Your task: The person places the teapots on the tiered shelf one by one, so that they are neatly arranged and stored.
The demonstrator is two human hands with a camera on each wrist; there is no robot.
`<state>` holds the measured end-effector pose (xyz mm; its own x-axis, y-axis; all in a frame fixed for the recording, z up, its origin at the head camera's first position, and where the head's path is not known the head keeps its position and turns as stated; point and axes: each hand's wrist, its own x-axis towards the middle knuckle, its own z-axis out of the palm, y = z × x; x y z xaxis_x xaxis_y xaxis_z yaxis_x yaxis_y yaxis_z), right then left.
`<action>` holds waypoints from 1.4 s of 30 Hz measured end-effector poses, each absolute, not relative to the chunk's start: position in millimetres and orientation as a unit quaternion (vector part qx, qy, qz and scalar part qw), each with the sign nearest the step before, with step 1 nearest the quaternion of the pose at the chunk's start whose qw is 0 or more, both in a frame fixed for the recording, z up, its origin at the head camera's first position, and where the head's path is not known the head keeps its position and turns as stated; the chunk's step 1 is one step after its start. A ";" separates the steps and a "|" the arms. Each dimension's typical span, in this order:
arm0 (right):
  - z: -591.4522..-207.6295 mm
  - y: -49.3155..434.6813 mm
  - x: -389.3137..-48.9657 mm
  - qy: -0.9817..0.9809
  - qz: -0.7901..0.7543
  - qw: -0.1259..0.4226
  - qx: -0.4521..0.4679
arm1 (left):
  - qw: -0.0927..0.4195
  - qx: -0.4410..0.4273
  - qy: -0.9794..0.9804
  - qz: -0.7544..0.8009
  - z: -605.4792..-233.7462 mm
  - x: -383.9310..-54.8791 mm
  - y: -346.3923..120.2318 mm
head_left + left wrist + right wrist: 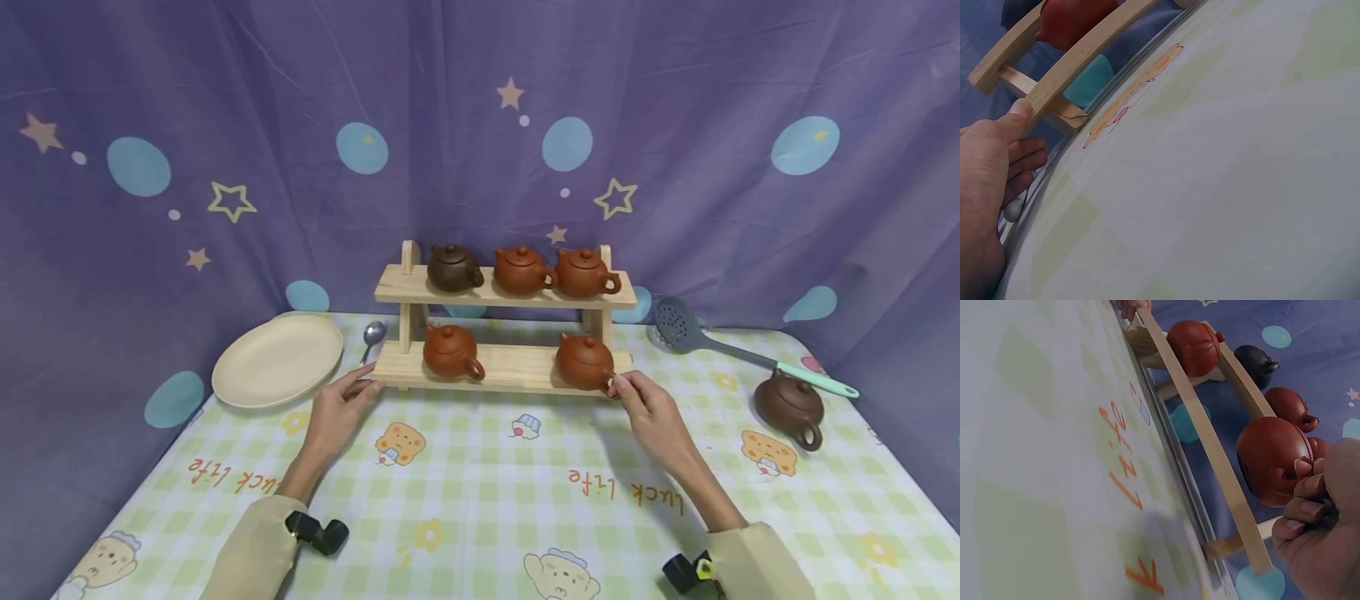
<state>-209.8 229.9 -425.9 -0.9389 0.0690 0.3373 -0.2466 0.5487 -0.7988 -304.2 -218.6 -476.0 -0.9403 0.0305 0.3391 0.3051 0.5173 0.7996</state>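
A two-tier wooden shelf [517, 357] stands at the back of the table. My left hand [339, 414] grips the left end of its lower board, the thumb [1020, 107] at the board's edge and the other fingers below. With my right hand [654, 414] I pinch the handle of a reddish-brown teapot [583, 363] at the right of the lower board; whether its base touches the wood I cannot tell. Another reddish-brown teapot [448, 352] sits left on that board. Up on the top board are a dark brown teapot [452, 269] and two reddish-brown teapots [521, 272].
At the left lies a cream oval plate [277, 360], with a small spoon [373, 333] between it and the shelf. To the right are a slotted spatula [738, 350] with a mint handle and a dark brown teapot [787, 404]. A checked cloth [480, 475] covers the table; a purple curtain hangs behind.
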 end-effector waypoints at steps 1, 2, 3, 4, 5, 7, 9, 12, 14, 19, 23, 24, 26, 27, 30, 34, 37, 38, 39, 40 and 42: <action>-425.8 227.6 -211.3 -0.863 0.475 0.165 0.053 | 0.143 -0.098 -0.860 -0.480 -476.0 -304.1 -218.5; -425.8 225.3 -213.0 -0.861 0.478 0.164 0.055 | 0.143 -0.099 -0.860 -0.480 -475.9 -304.0 -218.5; -425.8 223.1 -214.8 -0.860 0.479 0.164 0.058 | 0.143 -0.099 -0.860 -0.479 -475.8 -304.0 -218.6; -425.8 220.7 -216.7 -0.859 0.482 0.164 0.060 | 0.144 -0.100 -0.861 -0.478 -475.7 -304.0 -218.6; -425.1 218.4 -218.2 -0.857 0.484 0.164 0.062 | 0.144 -0.100 -0.860 -0.479 -475.6 -303.9 -218.6; -424.8 214.6 -221.3 -0.856 0.486 0.165 0.066 | 0.144 -0.101 -0.860 -0.479 -475.1 -303.8 -218.6; -424.9 210.5 -224.3 -0.855 0.487 0.167 0.069 | 0.144 -0.101 -0.859 -0.480 -474.7 -303.6 -218.5; -425.7 204.9 -228.1 -0.852 0.491 0.170 0.069 | 0.145 -0.102 -0.859 -0.480 -473.8 -303.4 -218.1; -426.5 201.3 -230.5 -0.849 0.494 0.172 0.069 | 0.145 -0.104 -0.858 -0.481 -473.2 -303.5 -217.9; -428.4 194.6 -234.8 -0.848 0.496 0.171 0.074 | 0.144 -0.102 -0.859 -0.481 -472.8 -304.1 -217.8; -429.3 190.1 -236.9 -0.848 0.497 0.163 0.077 | 0.143 -0.100 -0.860 -0.480 -473.4 -303.8 -218.2; -429.4 189.0 -237.4 -0.849 0.498 0.162 0.078 | 0.143 -0.100 -0.860 -0.480 -473.6 -303.6 -218.3; -429.7 186.5 -238.3 -0.848 0.498 0.160 0.082 | 0.143 -0.101 -0.861 -0.478 -473.9 -303.3 -218.4; -429.7 185.3 -238.7 -0.848 0.498 0.160 0.084 | 0.144 -0.101 -0.861 -0.478 -474.0 -303.1 -218.5; -429.6 181.6 -239.8 -0.849 0.496 0.159 0.084 | 0.146 -0.102 -0.861 -0.477 -474.1 -303.1 -218.6; -428.9 177.0 -240.7 -0.851 0.492 0.163 0.082 | 0.146 -0.101 -0.860 -0.479 -474.9 -303.7 -218.7; -428.9 173.6 -242.0 -0.850 0.491 0.165 0.089 | 0.146 -0.100 -0.859 -0.480 -475.4 -304.0 -218.6; -428.9 172.5 -242.4 -0.849 0.493 0.164 0.092 | 0.146 -0.100 -0.859 -0.480 -475.4 -304.0 -218.5; -429.1 171.5 -243.0 -0.848 0.495 0.162 0.096 | 0.146 -0.100 -0.859 -0.480 -475.4 -303.9 -218.4; -429.2 170.4 -243.4 -0.847 0.498 0.160 0.099 | 0.146 -0.099 -0.860 -0.479 -475.4 -303.9 -218.4; -429.3 168.5 -244.1 -0.845 0.501 0.157 0.101 | 0.146 -0.099 -0.860 -0.478 -475.4 -303.8 -218.3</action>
